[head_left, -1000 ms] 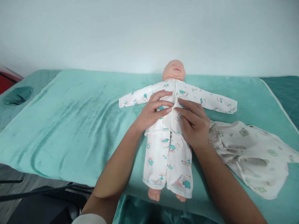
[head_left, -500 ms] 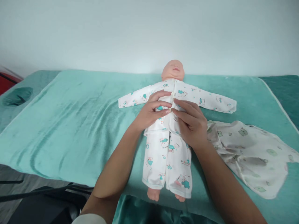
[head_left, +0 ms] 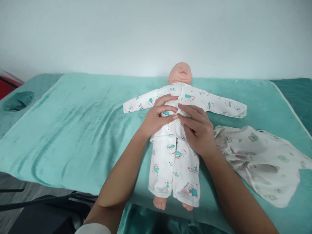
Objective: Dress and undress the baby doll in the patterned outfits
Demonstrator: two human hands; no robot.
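Observation:
A baby doll (head_left: 180,74) lies on its back, its head toward the wall and its feet toward me. It wears a white printed shirt (head_left: 223,104) with sleeves spread wide and matching trousers (head_left: 162,165). Over the middle of the shirt front, my left hand (head_left: 159,113) pinches the fabric edge at the button placket, its other fingers spread on the cloth. My right hand (head_left: 198,126) grips the opposite edge close by, thumb and index finger at the same spot. The fingertips hide the button there. One pale button (head_left: 179,97) shows just above them.
A white cloth with green bear prints (head_left: 265,162) lies crumpled right of the doll. Green velvety sheeting (head_left: 73,130) covers the bed, which has a round hole (head_left: 18,100) at far left. A white wall (head_left: 146,35) stands behind; a black chair (head_left: 48,214) is at lower left.
My right hand has shifted slightly to the left, its fingertips closer to my left hand's. My left hand and the doll have hardly moved.

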